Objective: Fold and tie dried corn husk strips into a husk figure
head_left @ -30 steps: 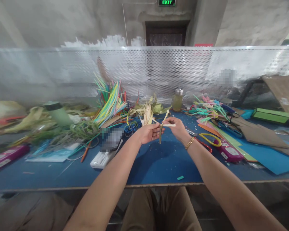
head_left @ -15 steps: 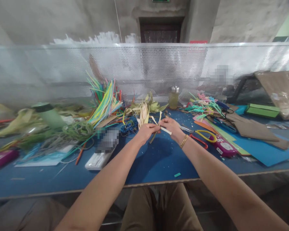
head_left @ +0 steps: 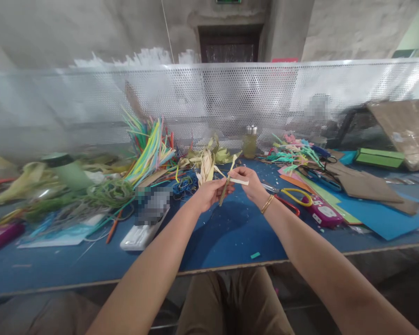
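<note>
Since a second ago the husk stick (head_left: 224, 191) has swung from near upright to a slant, its lower end now pointing toward the person's left forearm. The pale strip (head_left: 239, 181) at its top has levelled out. Both hands are held above the blue table (head_left: 230, 232), just left of the yellow-handled scissors (head_left: 282, 191). The left hand (head_left: 206, 194) pinches the stick's upper part between thumb and fingers. The right hand (head_left: 252, 184), the one nearer the scissors, nips the strip, which runs flat from the stick's top toward the scissors. The stick's long axis thus falls down and away from the scissors, with the strip crosswise to it. The two pinches sit almost touching at the stick's top.
</note>
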`<move>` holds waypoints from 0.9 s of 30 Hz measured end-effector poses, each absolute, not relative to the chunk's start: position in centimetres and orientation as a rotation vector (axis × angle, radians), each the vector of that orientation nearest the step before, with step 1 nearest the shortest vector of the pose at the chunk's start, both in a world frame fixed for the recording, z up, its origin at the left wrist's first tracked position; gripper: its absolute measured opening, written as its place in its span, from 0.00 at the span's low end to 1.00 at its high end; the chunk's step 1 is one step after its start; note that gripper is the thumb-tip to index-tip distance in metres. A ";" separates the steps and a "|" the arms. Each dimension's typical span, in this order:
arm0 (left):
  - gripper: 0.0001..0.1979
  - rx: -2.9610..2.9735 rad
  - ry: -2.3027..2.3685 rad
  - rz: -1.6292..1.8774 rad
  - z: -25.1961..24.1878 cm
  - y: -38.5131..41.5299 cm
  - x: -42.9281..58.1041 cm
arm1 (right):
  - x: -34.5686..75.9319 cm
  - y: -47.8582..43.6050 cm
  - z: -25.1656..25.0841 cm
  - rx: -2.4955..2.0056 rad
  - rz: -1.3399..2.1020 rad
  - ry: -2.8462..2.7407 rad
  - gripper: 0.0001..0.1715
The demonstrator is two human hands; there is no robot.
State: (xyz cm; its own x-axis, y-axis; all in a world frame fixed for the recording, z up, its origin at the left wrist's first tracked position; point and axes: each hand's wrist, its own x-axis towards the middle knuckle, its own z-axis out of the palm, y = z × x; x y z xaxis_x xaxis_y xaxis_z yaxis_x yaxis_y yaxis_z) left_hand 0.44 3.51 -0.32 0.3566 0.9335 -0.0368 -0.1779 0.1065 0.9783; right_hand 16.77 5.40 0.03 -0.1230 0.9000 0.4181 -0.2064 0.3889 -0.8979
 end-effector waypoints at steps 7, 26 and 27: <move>0.09 1.733 0.904 1.186 0.0 3.1 0.5 | 16.5 5.7 -0.5 -0.719 1.266 -1.234 0.15; 0.15 1.406 0.799 1.402 0.0 3.4 0.8 | 17.6 4.8 1.0 -0.643 0.993 -1.357 0.19; 0.16 1.392 0.780 1.416 0.1 3.4 0.7 | 17.7 4.8 1.0 -0.646 0.963 -1.357 0.19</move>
State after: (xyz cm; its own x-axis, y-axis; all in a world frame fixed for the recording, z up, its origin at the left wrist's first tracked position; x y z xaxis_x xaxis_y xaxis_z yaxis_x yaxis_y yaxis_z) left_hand 0.71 3.38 0.09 0.1197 0.9273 0.3546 -0.1960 -0.3280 0.9241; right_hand 17.68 4.80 1.01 -0.0536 0.8606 0.5065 -0.1938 0.4886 -0.8507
